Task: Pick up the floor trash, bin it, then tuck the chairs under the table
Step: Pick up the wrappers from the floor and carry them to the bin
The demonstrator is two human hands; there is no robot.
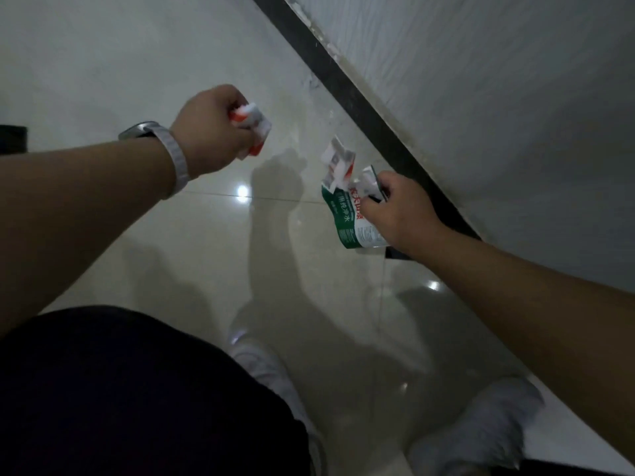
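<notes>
My left hand (213, 127) is closed around a crumpled white and orange wrapper (254, 123), held above the floor at upper middle. My right hand (398, 209) reaches down near the wall and grips a green and white bottle label (343, 214) together with a crumpled white and orange scrap (338, 163). The label's lower end hangs beside my palm. The far side of the held pieces is hidden by my fingers.
Glossy pale floor tiles (171, 235) reflect ceiling lights. A dark skirting strip (360, 108) runs diagonally along the white wall (498, 97) at right. My dark trouser leg (137, 389) and white shoes (481, 431) fill the bottom. A dark object (12, 139) pokes in at the left edge.
</notes>
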